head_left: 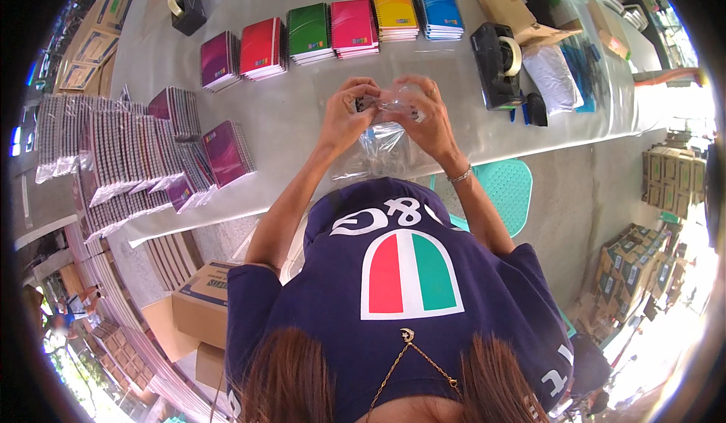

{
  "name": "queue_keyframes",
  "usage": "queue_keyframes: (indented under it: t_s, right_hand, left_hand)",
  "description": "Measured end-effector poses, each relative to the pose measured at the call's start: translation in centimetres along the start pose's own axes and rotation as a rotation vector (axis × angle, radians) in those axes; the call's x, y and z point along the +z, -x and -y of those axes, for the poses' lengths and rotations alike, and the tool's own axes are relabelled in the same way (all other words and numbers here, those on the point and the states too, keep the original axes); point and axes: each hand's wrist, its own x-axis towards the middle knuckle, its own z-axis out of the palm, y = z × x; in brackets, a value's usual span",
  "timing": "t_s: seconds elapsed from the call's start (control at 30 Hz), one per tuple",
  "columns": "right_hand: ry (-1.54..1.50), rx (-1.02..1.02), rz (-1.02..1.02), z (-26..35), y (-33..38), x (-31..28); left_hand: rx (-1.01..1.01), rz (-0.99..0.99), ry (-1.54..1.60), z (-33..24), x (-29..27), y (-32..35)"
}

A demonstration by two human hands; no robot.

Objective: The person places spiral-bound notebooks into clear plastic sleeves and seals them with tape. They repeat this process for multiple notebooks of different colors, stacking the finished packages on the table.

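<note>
1. The left hand (pixel 349 117) and the right hand (pixel 427 124) are close together above the near part of the table (pixel 295 113).
2. Both hands hold one crumpled piece of clear plastic (pixel 384 139). The grip of each hand is pinching it between thumb and fingers, and its lower part hangs toward the table edge. Because of the shine, I cannot tell well if it is a bag or a sheet.
3. Beyond the hands, six stacks of spiral notebooks make a curved row. From left to right they are the purple stack (pixel 215 61), the red stack (pixel 261 46), the green stack (pixel 308 33), the pink stack (pixel 353 26), the yellow stack (pixel 394 11) and the blue stack (pixel 439 11).
4. On the left side of the table lie large piles of notebooks (pixel 128 147), some in shiny plastic. At their right edge is a purple notebook (pixel 226 153).
5. To the right of the hands stands a black tape dispenser (pixel 494 68), with a white package (pixel 550 79) near it.
6. A green stool (pixel 501 196) is beside the table, below its edge.
</note>
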Motion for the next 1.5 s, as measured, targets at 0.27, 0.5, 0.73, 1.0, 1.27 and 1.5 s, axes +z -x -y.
queue_keyframes:
  t_s: [0.27, 0.5, 0.73, 1.0, 1.27, 1.5]
  right_hand:
    - [-0.453, 0.275, 0.263, -3.2, -0.3, -0.6]
    - [-0.613, 0.338, 0.189, -3.4, 0.6, 0.4]
    - [-0.356, 0.268, 0.373, -1.6, -0.3, -1.8]
    - [-0.08, 0.192, 0.168, -1.0, 1.5, -1.2]
    - [0.137, 0.072, -0.075, -1.1, 4.2, 1.4]
    - [0.218, 0.116, -0.201, -2.0, 3.0, -4.9]
  left_hand:
    - [-0.135, 0.081, 0.085, 0.5, -0.8, -0.9]
    - [0.032, 0.067, 0.061, 0.1, -1.1, 0.1]
    - [-0.034, 0.03, 0.045, 0.5, -0.9, 0.4]
    - [0.416, -0.023, -0.542, -0.6, -0.1, 1.4]
    - [0.536, -0.03, -0.602, 1.3, 0.7, 3.1]
    - [0.616, -0.1, -0.624, 2.5, 1.3, 3.5]
